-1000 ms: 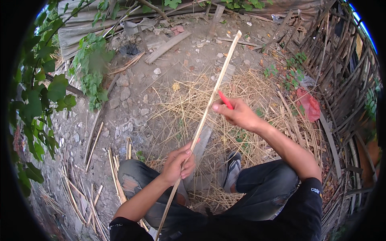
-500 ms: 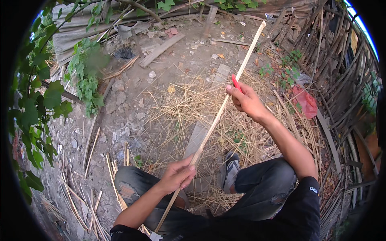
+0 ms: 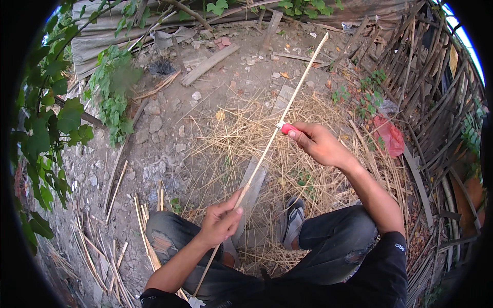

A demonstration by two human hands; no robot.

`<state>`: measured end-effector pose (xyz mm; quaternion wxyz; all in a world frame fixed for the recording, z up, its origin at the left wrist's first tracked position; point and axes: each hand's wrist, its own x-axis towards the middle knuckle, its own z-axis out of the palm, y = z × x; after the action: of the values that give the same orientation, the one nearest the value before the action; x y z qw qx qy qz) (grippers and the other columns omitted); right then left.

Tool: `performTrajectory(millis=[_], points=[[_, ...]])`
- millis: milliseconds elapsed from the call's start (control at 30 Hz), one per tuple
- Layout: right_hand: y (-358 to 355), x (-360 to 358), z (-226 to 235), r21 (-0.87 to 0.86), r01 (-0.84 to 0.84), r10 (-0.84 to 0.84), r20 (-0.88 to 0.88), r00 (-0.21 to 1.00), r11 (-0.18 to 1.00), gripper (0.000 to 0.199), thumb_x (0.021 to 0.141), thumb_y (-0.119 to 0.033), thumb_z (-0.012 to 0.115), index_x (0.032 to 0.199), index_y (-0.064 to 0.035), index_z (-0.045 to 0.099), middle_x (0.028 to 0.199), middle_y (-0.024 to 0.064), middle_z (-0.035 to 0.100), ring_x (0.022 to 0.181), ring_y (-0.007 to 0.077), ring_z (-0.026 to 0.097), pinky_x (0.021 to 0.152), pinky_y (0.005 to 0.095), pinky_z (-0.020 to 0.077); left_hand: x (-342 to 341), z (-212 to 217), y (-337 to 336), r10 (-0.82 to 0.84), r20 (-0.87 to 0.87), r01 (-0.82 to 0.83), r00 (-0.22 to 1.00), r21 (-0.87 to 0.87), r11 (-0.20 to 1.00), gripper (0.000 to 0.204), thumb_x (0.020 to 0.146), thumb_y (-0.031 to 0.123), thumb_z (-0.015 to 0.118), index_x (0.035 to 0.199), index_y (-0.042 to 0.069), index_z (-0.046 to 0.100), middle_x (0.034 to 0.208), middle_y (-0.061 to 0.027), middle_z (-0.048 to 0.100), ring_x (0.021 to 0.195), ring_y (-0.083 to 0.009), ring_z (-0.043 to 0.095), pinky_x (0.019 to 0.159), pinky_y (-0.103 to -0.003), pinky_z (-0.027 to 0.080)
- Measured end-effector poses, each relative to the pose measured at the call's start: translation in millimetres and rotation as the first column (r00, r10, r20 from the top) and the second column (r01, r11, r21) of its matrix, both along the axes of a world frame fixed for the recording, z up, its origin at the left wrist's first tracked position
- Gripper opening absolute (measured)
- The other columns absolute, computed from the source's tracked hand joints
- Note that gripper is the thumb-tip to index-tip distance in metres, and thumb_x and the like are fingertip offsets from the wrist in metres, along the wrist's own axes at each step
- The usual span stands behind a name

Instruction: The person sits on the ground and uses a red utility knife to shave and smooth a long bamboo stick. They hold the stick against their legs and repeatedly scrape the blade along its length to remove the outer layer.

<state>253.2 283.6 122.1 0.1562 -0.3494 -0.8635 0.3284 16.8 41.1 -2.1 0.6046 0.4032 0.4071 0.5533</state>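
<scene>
One long bamboo strip [image 3: 267, 149] ran slantwise from the lap up over the straw [image 3: 241, 133]. It looked light, thin and springy, likely to bend and perhaps splintery along its edges, so a grip near the worked spot seemed wisest. Lower left, the left hand [image 3: 218, 223] had its fingers closed round the strip. Farther right, the right hand [image 3: 318, 143] was clenched on one red-handled knife [image 3: 285, 128], held against the strip. Two hands, one strip, one knife.
</scene>
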Motion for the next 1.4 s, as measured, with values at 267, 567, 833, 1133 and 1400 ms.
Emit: performTrajectory(millis=[267,567,833,1133,1400], points=[[-18.5,-16.7,4.0,0.211,0.214,-0.211,-0.038,0.977,0.954,0.051,0.105,-0.047,0.060,0.101,0.0015,0.073,0.071,0.0237,0.068,0.068,0.0396,0.069,0.067,0.0501,0.0528,4.0,-2.0,0.5,0.013,0.056,-0.014,0.998,0.027,1.000,0.054,0.108,0.006,0.057,0.160,0.007,0.043,0.065,0.0049,0.052,0.047,-0.0028,0.040,0.044,-0.023,0.031],[-22.8,-43.4,9.6,0.335,0.244,-0.236,-0.065,0.970,0.910,0.040,0.104,-0.046,0.063,0.105,-0.0074,0.074,0.064,0.0197,0.066,0.060,0.0407,0.068,0.056,0.0497,0.0526,-1.4,11.9,3.0,0.071,0.197,-0.061,0.978,-0.058,0.996,0.052,0.109,0.005,0.052,0.160,0.011,0.044,0.059,0.0051,0.040,0.043,-0.0043,0.034,0.041,-0.025,0.028],[-44.2,-53.6,-1.5,0.380,0.046,-0.028,-0.053,0.998,0.924,0.037,0.105,-0.042,0.063,0.099,-0.0058,0.071,0.062,0.0215,0.063,0.061,0.0438,0.067,0.057,0.0514,0.0518,-5.1,8.7,0.0,0.071,0.206,-0.071,0.976,-0.010,0.997,0.051,0.110,0.005,0.050,0.160,0.013,0.045,0.059,0.0054,0.038,0.040,-0.0045,0.031,0.038,-0.025,0.027],[-59.6,-66.8,-12.6,0.221,-0.052,0.060,-0.029,0.998,0.974,0.036,0.106,-0.040,0.061,0.100,-0.0048,0.069,0.062,0.0196,0.061,0.057,0.0415,0.063,0.055,0.0490,0.0499,-5.0,14.6,1.4,0.141,0.171,-0.127,0.975,-0.094,0.987,0.052,0.109,0.005,0.050,0.160,0.013,0.044,0.059,0.0061,0.038,0.041,-0.0040,0.030,0.039,-0.024,0.026],[-66.2,-67.3,-21.0,0.054,-0.146,0.148,-0.029,0.989,0.988,0.035,0.106,-0.038,0.063,0.101,-0.0037,0.071,0.063,0.0191,0.061,0.055,0.0394,0.062,0.054,0.0457,0.0489,-8.0,15.1,7.3,0.089,0.215,-0.072,0.973,-0.084,0.994,0.052,0.110,0.009,0.049,0.161,0.015,0.042,0.068,0.0032,0.039,0.041,-0.0044,0.032,0.037,-0.022,0.029]])
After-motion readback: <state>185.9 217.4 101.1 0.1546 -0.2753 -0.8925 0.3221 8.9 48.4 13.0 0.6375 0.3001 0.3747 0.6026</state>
